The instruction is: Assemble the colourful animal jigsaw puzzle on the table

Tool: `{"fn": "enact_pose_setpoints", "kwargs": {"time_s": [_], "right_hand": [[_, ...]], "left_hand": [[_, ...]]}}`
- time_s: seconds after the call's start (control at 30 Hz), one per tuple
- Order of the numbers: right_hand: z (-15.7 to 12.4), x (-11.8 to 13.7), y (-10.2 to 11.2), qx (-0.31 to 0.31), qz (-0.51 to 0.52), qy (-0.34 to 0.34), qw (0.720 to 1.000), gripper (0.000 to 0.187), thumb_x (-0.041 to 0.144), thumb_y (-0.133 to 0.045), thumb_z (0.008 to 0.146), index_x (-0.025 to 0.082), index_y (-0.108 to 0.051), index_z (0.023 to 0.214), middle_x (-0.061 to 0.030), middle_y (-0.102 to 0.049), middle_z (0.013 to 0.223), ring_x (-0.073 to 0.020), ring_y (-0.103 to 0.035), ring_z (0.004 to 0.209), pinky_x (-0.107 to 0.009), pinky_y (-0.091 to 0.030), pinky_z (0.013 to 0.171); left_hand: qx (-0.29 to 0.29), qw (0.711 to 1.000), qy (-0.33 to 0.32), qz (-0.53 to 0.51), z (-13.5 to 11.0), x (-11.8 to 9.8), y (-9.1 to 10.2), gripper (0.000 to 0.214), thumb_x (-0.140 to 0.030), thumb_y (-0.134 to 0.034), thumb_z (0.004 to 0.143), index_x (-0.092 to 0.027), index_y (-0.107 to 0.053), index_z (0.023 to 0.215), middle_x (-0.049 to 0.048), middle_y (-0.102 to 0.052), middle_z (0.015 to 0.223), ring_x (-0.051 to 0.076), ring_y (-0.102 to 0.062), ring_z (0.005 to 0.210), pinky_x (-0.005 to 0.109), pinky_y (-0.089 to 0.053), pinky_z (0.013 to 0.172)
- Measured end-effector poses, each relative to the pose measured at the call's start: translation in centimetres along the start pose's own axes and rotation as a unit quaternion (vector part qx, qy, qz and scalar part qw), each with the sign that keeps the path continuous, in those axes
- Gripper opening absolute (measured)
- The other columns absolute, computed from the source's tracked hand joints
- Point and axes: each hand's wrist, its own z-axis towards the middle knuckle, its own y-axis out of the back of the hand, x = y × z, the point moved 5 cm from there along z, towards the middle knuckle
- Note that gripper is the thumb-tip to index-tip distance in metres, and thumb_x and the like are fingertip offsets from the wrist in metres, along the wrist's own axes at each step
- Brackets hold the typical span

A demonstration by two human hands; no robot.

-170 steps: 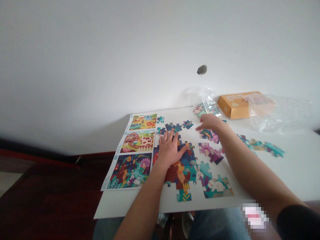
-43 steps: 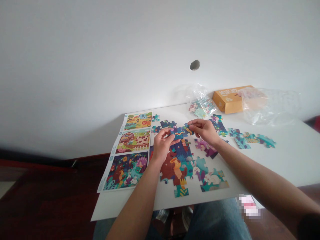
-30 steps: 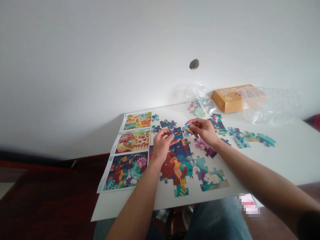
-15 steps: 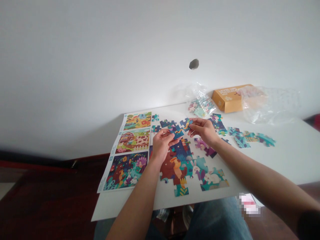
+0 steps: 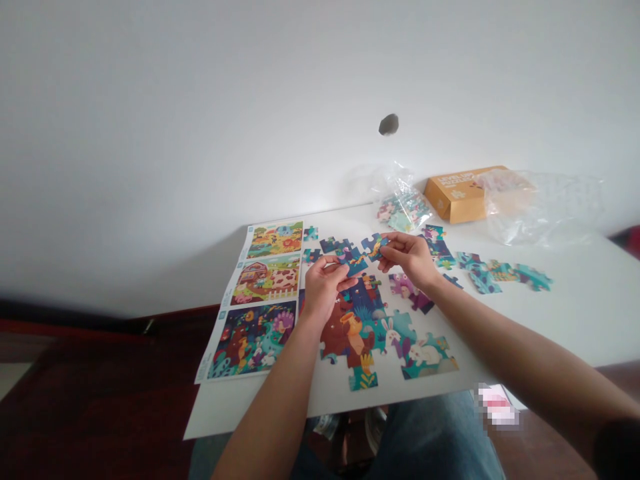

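A dark blue puzzle piece (image 5: 355,263) with orange marks is pinched in my left hand (image 5: 324,283), closed on its left edge. My right hand (image 5: 409,259) grips another blue and yellow puzzle piece (image 5: 372,246) by its right side. The two pieces are held close together above the table; whether their edges touch I cannot tell. Below them lies a partly joined puzzle (image 5: 356,333) with a brown bear and white rabbits. A purple puzzle section (image 5: 411,291) lies under my right wrist, and my left hand covers part of the bear section.
A picture sheet (image 5: 263,300) with three scenes lies on the left of the white table (image 5: 530,333). Loose pieces (image 5: 327,246) are behind my hands, and a joined strip (image 5: 503,271) is to the right. A bag of pieces (image 5: 403,210), an orange box (image 5: 455,197) and clear plastic (image 5: 545,210) stand near the wall.
Both hands keep hold of their pieces and have barely moved. The right piece is turned slightly and shows a little more of its face.
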Motion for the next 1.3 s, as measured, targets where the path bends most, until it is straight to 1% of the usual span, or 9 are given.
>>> {"fn": "enact_pose_setpoints", "kwargs": {"time_s": [0.13, 0.27, 0.43, 0.6, 0.73, 0.87, 1.0, 1.17, 1.3], "right_hand": [[0.0, -0.1, -0.2, 0.013, -0.007, 0.004, 1.000, 0.049, 0.045, -0.085, 0.067, 0.015, -0.064, 0.100, -0.0005, -0.069, 0.062, -0.0190, -0.068, 0.052, -0.030, -0.056, 0.050], [-0.1, -0.4, -0.4, 0.023, -0.030, 0.004, 0.999, 0.050, 0.046, -0.083, 0.069, 0.015, -0.063, 0.103, -0.0007, -0.070, 0.063, -0.0188, -0.068, 0.052, -0.029, -0.056, 0.050], [-0.1, -0.6, -0.2, 0.010, -0.044, -0.007, 0.999, 0.052, 0.047, -0.083, 0.068, 0.015, -0.063, 0.103, -0.0018, -0.071, 0.063, -0.0198, -0.069, 0.053, -0.030, -0.057, 0.050], [0.0, -0.6, -0.1, 0.007, -0.036, -0.031, 0.999, 0.050, 0.046, -0.085, 0.067, 0.015, -0.064, 0.100, -0.0042, -0.074, 0.069, -0.0214, -0.072, 0.059, -0.030, -0.060, 0.054], [0.0, -0.6, -0.3, 0.031, -0.034, -0.039, 0.998, 0.049, 0.044, -0.086, 0.066, 0.016, -0.064, 0.099, -0.0032, -0.073, 0.067, -0.0208, -0.072, 0.057, -0.029, -0.060, 0.053], [-0.3, -0.8, -0.9, 0.064, -0.040, -0.049, 0.996, 0.048, 0.044, -0.085, 0.066, 0.016, -0.064, 0.099, -0.0026, -0.073, 0.065, -0.0210, -0.072, 0.057, -0.030, -0.059, 0.054], [-0.6, -1.0, -1.7, 0.089, -0.062, -0.053, 0.993, 0.045, 0.043, -0.083, 0.068, 0.016, -0.063, 0.098, -0.0031, -0.073, 0.064, -0.0218, -0.072, 0.057, -0.029, -0.059, 0.053], [-0.7, -0.8, -1.7, 0.074, -0.057, -0.037, 0.995, 0.045, 0.043, -0.082, 0.068, 0.016, -0.063, 0.098, -0.0023, -0.072, 0.063, -0.0208, -0.071, 0.056, -0.029, -0.059, 0.054], [-0.6, -0.8, -1.6, 0.067, -0.052, -0.047, 0.995, 0.046, 0.043, -0.083, 0.068, 0.016, -0.063, 0.098, -0.0024, -0.072, 0.065, -0.0209, -0.071, 0.056, -0.030, -0.059, 0.054]], "left_hand": [[-0.011, 1.000, -0.003, 0.012, 0.0, 0.1, 0.2, 0.047, -0.035, -0.089, 0.058, -0.017, -0.058, 0.089, -0.0028, -0.066, 0.068, 0.024, -0.076, 0.068, 0.031, -0.062, 0.063], [0.004, 1.000, -0.003, 0.013, 0.1, 0.3, 0.2, 0.044, -0.036, -0.088, 0.061, -0.017, -0.059, 0.088, -0.0018, -0.067, 0.071, 0.023, -0.075, 0.069, 0.032, -0.063, 0.063], [0.013, 1.000, -0.012, 0.016, 0.2, 0.3, 0.2, 0.043, -0.037, -0.088, 0.062, -0.018, -0.060, 0.089, -0.0021, -0.067, 0.074, 0.018, -0.072, 0.065, 0.033, -0.064, 0.066], [0.022, 1.000, -0.019, 0.011, 0.1, 0.1, 0.2, 0.044, -0.035, -0.087, 0.062, -0.019, -0.059, 0.093, -0.0024, -0.067, 0.075, 0.019, -0.073, 0.068, 0.034, -0.064, 0.067], [0.030, 0.999, -0.014, 0.002, -0.1, 0.0, 0.0, 0.041, -0.029, -0.083, 0.063, -0.019, -0.061, 0.096, -0.0017, -0.069, 0.081, 0.018, -0.072, 0.067, 0.037, -0.064, 0.070], [0.072, 0.997, -0.008, 0.013, -0.4, 0.3, -0.6, 0.040, -0.025, -0.081, 0.062, -0.017, -0.068, 0.099, 0.0003, -0.070, 0.088, 0.016, -0.068, 0.071, 0.035, -0.062, 0.073], [0.077, 0.997, -0.007, 0.019, -0.3, 0.6, -0.8, 0.034, -0.027, -0.081, 0.064, -0.018, -0.070, 0.095, -0.0009, -0.067, 0.084, 0.012, -0.062, 0.064, 0.029, -0.059, 0.062], [0.067, 0.996, -0.026, 0.047, 0.2, 0.8, -0.1, 0.029, -0.026, -0.078, 0.066, -0.019, -0.068, 0.093, -0.0025, -0.061, 0.074, 0.011, -0.058, 0.052, 0.023, -0.050, 0.047], [0.059, 0.996, -0.036, 0.059, 0.3, 0.7, 0.2, 0.028, -0.025, -0.076, 0.066, -0.020, -0.067, 0.092, -0.0034, -0.059, 0.070, 0.010, -0.056, 0.047, 0.022, -0.044, 0.043]]}}
